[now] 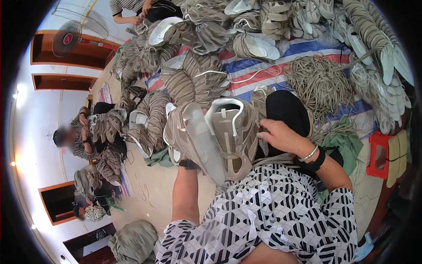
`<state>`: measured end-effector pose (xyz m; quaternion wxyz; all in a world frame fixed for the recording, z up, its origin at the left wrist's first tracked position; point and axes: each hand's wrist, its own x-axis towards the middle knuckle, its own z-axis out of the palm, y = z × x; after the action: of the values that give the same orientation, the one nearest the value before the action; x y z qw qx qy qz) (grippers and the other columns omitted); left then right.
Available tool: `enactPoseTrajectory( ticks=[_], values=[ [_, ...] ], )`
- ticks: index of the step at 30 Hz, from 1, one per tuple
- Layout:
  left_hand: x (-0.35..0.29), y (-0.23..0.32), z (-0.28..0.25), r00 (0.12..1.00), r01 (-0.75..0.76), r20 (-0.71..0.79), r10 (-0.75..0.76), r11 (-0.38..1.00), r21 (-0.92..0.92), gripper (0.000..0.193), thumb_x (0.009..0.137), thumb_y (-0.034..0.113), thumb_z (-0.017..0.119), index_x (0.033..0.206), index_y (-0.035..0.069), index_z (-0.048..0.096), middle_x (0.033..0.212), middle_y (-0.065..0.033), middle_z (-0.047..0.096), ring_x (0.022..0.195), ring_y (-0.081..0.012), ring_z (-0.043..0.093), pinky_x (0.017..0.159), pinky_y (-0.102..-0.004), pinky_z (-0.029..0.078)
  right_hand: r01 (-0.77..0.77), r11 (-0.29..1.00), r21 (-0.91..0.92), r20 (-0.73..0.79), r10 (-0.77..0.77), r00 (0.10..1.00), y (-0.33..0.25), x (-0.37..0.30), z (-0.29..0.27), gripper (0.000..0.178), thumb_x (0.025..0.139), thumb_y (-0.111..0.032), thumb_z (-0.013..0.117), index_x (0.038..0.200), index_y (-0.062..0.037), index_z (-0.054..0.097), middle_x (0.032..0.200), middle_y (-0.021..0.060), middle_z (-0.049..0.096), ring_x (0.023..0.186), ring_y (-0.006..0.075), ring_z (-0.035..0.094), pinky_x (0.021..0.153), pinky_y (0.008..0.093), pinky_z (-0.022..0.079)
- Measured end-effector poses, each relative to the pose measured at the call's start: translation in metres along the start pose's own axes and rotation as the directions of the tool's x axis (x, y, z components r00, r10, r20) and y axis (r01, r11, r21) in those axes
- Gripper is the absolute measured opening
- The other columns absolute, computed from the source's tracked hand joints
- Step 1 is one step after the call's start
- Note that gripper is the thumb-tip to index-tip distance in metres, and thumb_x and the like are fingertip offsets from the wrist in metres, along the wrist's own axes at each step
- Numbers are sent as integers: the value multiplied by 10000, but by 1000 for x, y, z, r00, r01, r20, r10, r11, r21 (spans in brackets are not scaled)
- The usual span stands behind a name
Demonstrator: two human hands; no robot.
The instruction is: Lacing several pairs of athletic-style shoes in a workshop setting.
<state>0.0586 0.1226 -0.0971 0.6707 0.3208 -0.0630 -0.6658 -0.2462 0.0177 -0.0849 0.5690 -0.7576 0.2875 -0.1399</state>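
Two beige-grey shoe uppers with white linings are up in front of my lap. The left upper [182, 132] shows its pale sole-side lining, while the right upper [231, 141] faces me with its tongue and eyelet rows. My left hand [183, 159] is under and behind the left upper, supporting it; its fingers are mostly hidden. At the right upper's side, my right hand [281, 135] has its fingers curled together close to the eyelet edge. Whatever thin thing those fingertips pinch, if anything, is too small to make out.
Bundled shoe uppers [193, 81] lie ahead on a striped sheet [255, 75]. A heap of beige laces [318, 83] sits at right, near a red stool [379, 154]. Other people [83, 132] sit at left among more bundles; a fan [67, 38] stands at upper left.
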Motion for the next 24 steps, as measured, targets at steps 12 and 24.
enactPoseTrajectory(
  ticks=[12,24],
  values=[
    [-33,-8,-7,972,-204,124,200,979,16,593,999,414,419,1483,97,288,1428,-144,436,1283,-288,469,1097,-450,380,-86,992,97,181,67,981,-11,110,-36,313,852,-204,644,1077,10,601,964,27,623,834,113,554,731,267,455],
    [-17,10,-85,919,-336,-168,357,931,141,274,944,333,491,1060,112,606,785,-41,615,696,-170,619,638,-356,535,391,475,788,-461,34,887,41,-41,-131,386,961,-211,533,1296,-20,520,1231,125,599,1069,177,612,901,341,533]
  ],
)
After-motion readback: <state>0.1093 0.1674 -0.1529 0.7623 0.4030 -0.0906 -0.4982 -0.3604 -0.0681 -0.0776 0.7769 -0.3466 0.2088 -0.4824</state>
